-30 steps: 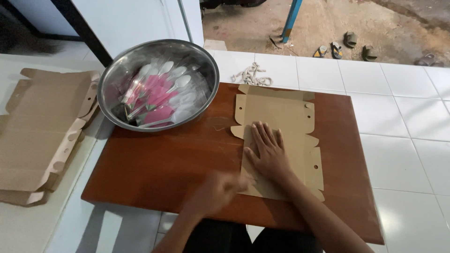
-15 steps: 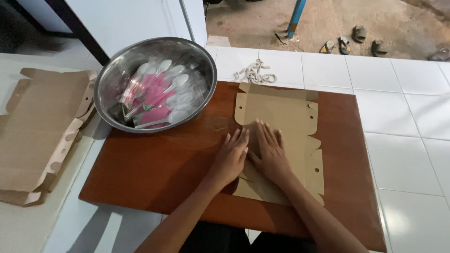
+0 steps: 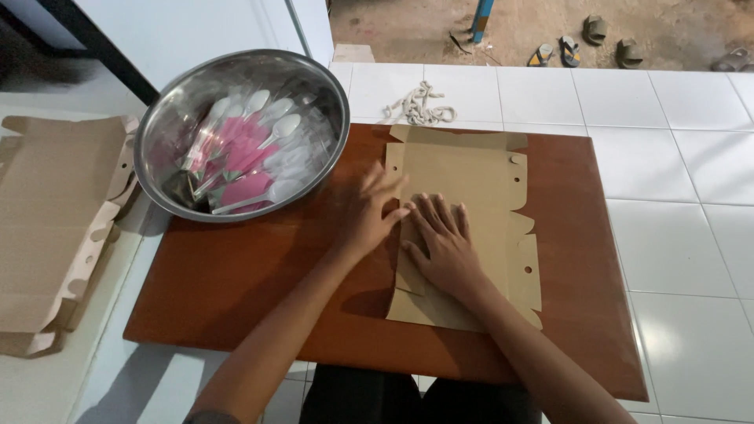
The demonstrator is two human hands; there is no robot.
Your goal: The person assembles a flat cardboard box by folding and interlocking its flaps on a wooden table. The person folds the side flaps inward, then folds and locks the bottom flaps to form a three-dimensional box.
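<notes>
1. Right hand (image 3: 446, 245) lies flat, palm down, on the cardboard blank (image 3: 471, 204), grasping nothing.
2. Left hand (image 3: 369, 213), fingers spread, presses the blank's left edge.
3. The blank lies on the wooden board (image 3: 236, 275), beside the steel bowl (image 3: 157, 133).

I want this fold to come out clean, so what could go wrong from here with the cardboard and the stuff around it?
1. Both hands, left hand and right hand, press only the left edge of the flat cardboard blank; its free right side could pivot, skewing the crease.
2. The steel bowl of wrapped spoons overhangs the wooden board close to the left hand; a sweep could knock it.
</notes>
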